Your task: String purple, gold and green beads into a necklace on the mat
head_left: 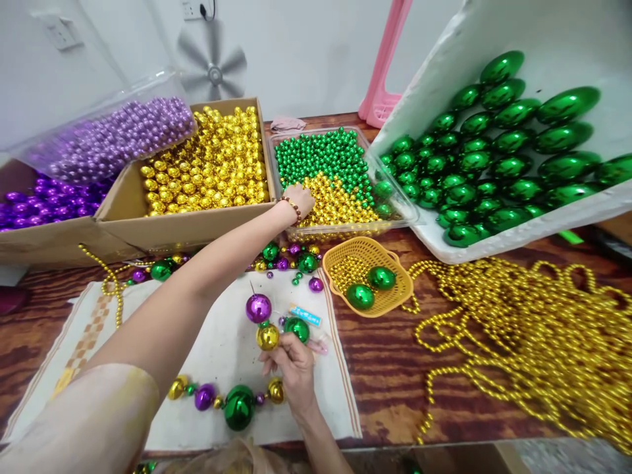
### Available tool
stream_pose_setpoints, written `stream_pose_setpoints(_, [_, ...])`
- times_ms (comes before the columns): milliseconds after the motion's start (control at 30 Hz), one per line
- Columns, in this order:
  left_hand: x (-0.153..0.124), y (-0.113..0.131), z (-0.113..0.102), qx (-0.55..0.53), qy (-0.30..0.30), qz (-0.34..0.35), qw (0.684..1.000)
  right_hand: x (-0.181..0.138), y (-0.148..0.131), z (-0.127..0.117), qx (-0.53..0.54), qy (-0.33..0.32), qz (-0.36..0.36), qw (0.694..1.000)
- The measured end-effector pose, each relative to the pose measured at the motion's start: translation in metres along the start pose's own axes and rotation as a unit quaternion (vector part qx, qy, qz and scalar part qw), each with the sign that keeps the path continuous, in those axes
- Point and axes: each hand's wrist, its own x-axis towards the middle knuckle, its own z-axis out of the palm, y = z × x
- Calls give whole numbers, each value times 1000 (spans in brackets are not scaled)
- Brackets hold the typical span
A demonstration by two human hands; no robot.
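Observation:
My left hand, a beaded bracelet at its wrist, reaches across into a clear plastic tray. Its fingers are curled down at the small gold beads, beside small green beads; what they grip is hidden. Over the white cloth, my right hand pinches a shiny gold ball. Above that ball sit a little green bead and a purple ball, with a thin needle sticking up. Lower on the cloth lies a strung row with a large green ball in its middle.
A yellow basket holds gold beads and two green balls. Gold bead strings cover the right side. A white foam box of green balls leans behind. Cardboard boxes with gold and purple balls stand left, near a spinning fan.

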Motion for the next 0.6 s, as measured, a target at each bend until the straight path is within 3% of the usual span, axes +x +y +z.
stream_pose_setpoints(167, [-6,3,-13,-61,58,16,996,1,0,-3,4,16,-1,1000])
stream_pose_setpoints(267, [-32,2,-22,-260,133,38,956,2,0,-3,2,22,-6,1000])
stream_pose_setpoints(333, [-62,-3,-21,-447,140,38,883,2,-1,-3,-8,20,-11,1000])
stream_pose_setpoints(400, [-99,-12,-11,-606,122,29,786,3,-2,-2,-21,16,-16,1000])
stream_pose_setpoints(600, [-202,-42,40,-810,161,-81,558,10,-7,0,-76,13,-17,997])
